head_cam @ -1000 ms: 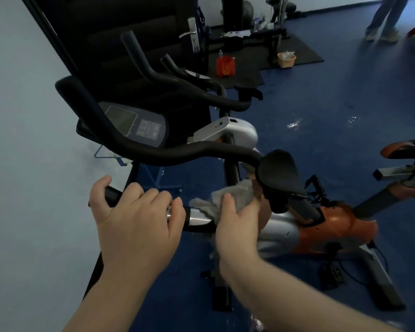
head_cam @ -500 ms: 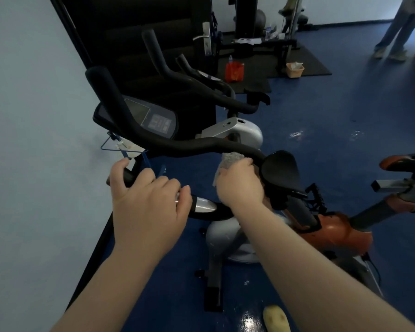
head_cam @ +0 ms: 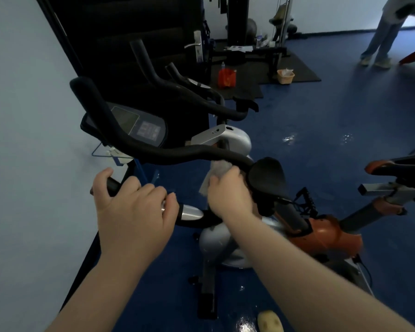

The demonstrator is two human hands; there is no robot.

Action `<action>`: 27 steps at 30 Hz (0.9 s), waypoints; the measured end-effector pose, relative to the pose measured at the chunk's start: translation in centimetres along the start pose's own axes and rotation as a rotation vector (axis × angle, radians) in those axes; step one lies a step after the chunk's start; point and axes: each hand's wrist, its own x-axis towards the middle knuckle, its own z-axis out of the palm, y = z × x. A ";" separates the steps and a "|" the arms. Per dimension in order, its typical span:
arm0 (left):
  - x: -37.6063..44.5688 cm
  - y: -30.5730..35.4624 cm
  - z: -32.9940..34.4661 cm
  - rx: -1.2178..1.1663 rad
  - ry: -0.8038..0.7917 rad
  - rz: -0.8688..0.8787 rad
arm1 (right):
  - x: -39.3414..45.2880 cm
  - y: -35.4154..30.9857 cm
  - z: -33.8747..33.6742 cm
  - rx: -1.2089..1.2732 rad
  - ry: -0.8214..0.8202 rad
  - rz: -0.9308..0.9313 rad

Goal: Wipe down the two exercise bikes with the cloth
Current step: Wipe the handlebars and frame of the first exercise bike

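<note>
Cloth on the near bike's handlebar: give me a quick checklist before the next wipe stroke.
1. Cloth in right hand: ok, bunched in its grip.
2. Cloth touching handlebar: ok, pressed under the bar near the black pad.
3. Left hand steadying the bike: ok, wrapped round the lower bar.
4. Console wiped: cannot tell.
5. Second bike: cannot tell whether it is wiped.

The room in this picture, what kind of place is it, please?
Most likely a gym or fitness room. Two exercise bikes stand on the blue floor, and a weight machine on a black mat stands at the back.
</note>
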 end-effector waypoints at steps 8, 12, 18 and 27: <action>-0.2 -0.6 -0.2 -0.105 0.012 0.062 | -6.1 3.4 0.7 0.320 -0.043 -0.333; -0.9 -2.3 -1.2 -0.487 0.198 -0.037 | -7.6 2.5 1.1 0.085 0.056 -0.631; -3.6 -2.7 -2.0 -0.742 0.178 -0.461 | -5.4 2.0 -1.9 -0.084 -0.159 -0.997; -4.1 -1.8 -3.7 -1.114 0.046 -0.595 | -6.0 -6.6 2.7 -0.060 0.075 -1.036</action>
